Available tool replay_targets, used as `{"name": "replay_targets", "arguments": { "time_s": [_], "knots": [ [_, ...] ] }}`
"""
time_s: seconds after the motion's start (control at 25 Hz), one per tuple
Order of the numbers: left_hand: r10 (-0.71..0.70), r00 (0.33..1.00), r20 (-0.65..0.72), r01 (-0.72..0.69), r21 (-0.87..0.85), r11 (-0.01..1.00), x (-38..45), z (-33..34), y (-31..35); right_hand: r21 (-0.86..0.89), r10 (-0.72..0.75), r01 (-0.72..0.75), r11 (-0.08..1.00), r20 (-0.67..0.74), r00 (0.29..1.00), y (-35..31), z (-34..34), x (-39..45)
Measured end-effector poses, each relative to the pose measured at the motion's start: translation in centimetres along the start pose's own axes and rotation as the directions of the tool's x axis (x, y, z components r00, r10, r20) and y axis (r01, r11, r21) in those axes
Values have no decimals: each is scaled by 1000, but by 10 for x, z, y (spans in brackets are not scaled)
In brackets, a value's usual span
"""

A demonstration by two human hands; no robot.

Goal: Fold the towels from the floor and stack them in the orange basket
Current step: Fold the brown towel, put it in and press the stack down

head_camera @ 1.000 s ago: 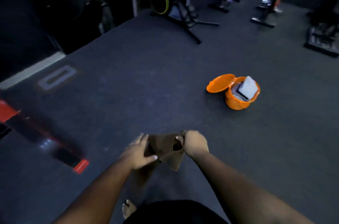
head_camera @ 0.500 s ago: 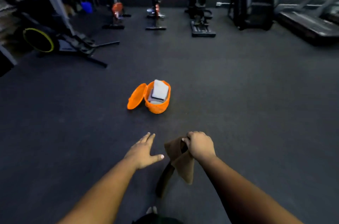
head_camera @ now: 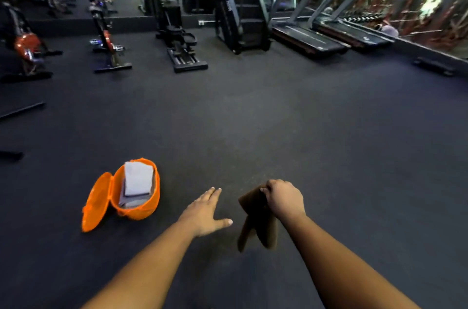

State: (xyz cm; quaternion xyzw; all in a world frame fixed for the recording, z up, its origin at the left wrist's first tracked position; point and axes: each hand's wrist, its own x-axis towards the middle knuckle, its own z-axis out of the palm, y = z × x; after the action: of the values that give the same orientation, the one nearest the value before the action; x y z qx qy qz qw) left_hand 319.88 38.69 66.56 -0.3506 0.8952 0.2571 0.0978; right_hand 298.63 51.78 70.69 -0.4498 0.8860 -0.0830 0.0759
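The dark gym floor fills most of the view, with treadmills and exercise bikes along the far side. The orange basket now stands at the lower left, near the person; half a second ago it was further ahead, so the person has come closer to it. Its lid hangs open at the side, and folded pale towels are already inside. One second ago both hands held the brown towel; now only the right hand grips it, fingers curled round its top edge, and the cloth hangs down in the air, folded, to the right of the basket. The left hand has let go and is open, fingers straight, holding nothing. I judge the folding is done and the towel is ready to go into the basket.
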Motion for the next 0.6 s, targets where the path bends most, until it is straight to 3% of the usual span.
{"name": "replay_targets", "arguments": {
  "time_s": [0.4, 0.6],
  "knots": [
    [15, 999, 46, -19, 72, 997, 226, -87, 22, 81, 50, -46, 996, -43, 998, 60, -18, 227],
    [-93, 996, 15, 93, 10, 996, 315, -130, 27, 239, -51, 28, 971, 92, 994, 55, -16, 360]
  ]
}}
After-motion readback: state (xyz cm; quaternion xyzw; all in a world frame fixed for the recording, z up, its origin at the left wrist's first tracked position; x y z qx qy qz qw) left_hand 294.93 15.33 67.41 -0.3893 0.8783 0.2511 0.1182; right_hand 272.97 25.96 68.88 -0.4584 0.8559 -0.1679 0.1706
